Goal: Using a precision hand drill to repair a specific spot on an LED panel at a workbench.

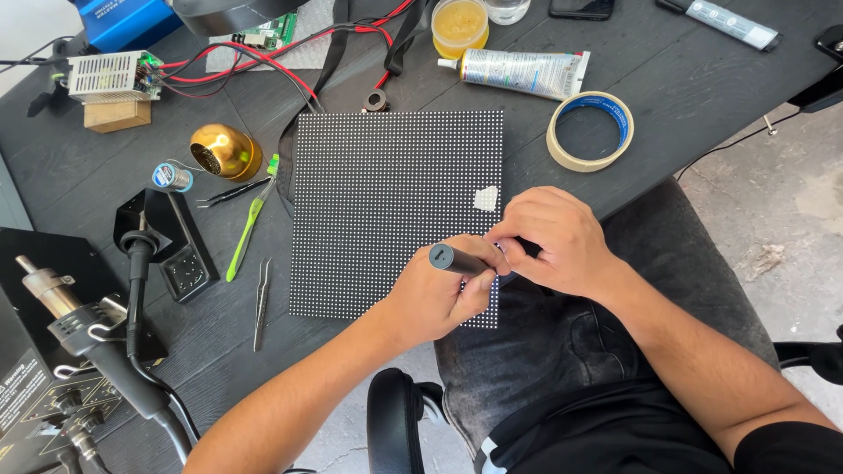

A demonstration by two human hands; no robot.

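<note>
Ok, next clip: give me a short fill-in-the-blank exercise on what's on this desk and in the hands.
1. The left hand holds a dark ____-shaped tool.
2. Both hands work at the ____ edge of the black dotted panel, as the camera sees it.
3. The roll of masking tape lies flat on the ____.
4. The right hand is just below a small ____ patch on the panel.

Missing words: cylinder; right; table; white

Tape roll (590,132) right of panel (386,193)
</note>
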